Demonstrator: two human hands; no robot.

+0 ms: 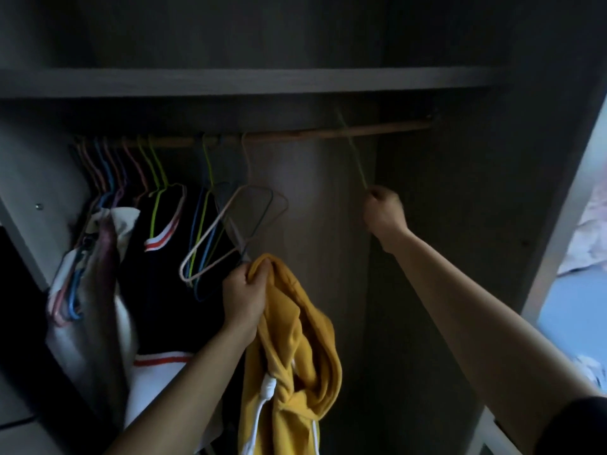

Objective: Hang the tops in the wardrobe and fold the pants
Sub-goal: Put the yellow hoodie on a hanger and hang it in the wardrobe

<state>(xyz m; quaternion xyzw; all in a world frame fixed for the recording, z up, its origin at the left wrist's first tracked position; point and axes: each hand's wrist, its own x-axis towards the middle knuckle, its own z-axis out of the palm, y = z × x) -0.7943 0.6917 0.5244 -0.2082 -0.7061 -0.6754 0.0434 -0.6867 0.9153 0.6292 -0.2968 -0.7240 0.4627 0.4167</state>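
I am facing an open wardrobe with a wooden rail (pixel 328 131) across its top. My left hand (pixel 244 292) grips a bunched yellow hoodie (pixel 295 349) with white drawstrings, held up below the rail. My right hand (pixel 382 210) is raised to the right and pinches the lower end of a thin green wire hanger (pixel 356 162), whose hook sits up near the rail. Empty wire hangers (pixel 230 224) dangle just left of the hoodie.
Several coloured hangers crowd the rail's left end, carrying a dark top with red and white trim (pixel 161 238) and pale garments (pixel 98 251). A shelf (pixel 262 82) runs above the rail. The wardrobe's right half is dark. A bed with pale fabric (pixel 588 238) shows at far right.
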